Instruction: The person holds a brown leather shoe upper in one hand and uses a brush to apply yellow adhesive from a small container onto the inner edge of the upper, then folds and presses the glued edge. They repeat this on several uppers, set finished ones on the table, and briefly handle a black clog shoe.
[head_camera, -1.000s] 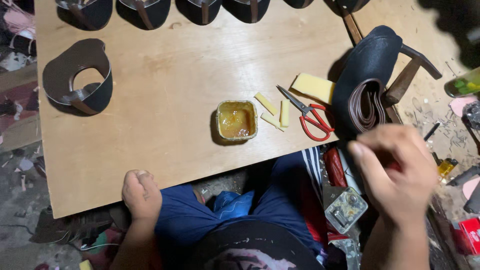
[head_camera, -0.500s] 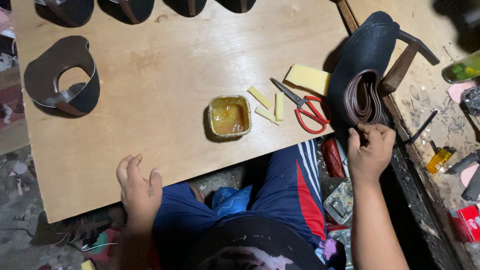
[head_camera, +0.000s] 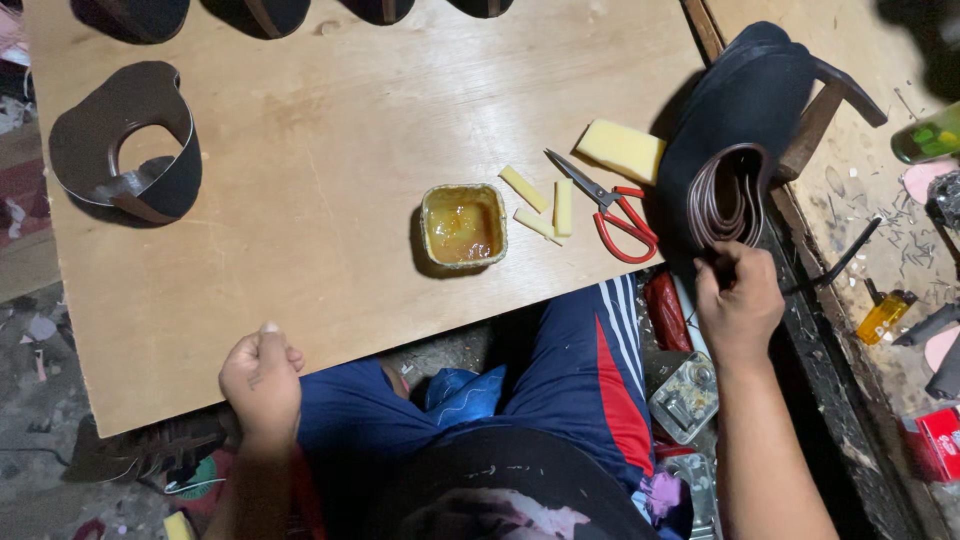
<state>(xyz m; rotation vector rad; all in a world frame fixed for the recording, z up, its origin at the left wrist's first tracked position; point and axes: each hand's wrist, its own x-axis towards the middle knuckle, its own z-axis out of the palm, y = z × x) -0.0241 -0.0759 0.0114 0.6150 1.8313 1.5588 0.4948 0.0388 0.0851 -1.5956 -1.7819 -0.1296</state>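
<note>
Plywood tabletop (head_camera: 330, 190): pale bare board, tilted across the view, its near edge over the person's lap.
Right hand (head_camera: 738, 300): at 3 o'clock, just off the tabletop's right edge; its fingers (head_camera: 722, 262) are closed, pinching the lower end of the strap bundle.
Strap bundle (head_camera: 728, 195): thin brown strips gathered in a loop, lying against the dark shoe upper at 2 o'clock, touching the right hand.
Dark shoe upper (head_camera: 745, 95): navy, curved, draped over a wooden stand (head_camera: 815, 115) beside the tabletop.
Left hand (head_camera: 262, 378): at 7 o'clock, resting at the tabletop's near edge, fingers curled into a loose fist, holding nothing that shows.
Glue tub (head_camera: 463, 223): small square tub of amber paste near the middle, well apart from both hands.
Yellow strips (head_camera: 545, 205): three short pieces just right of the tub.
Scissors (head_camera: 610, 208): red-handled, blades pointing to 10 o'clock, between the strips and the strap bundle.
Yellow sponge block (head_camera: 620, 150): above the scissors.
Cut upper piece (head_camera: 125, 145): dark, curled, standing at 10 o'clock.
</note>
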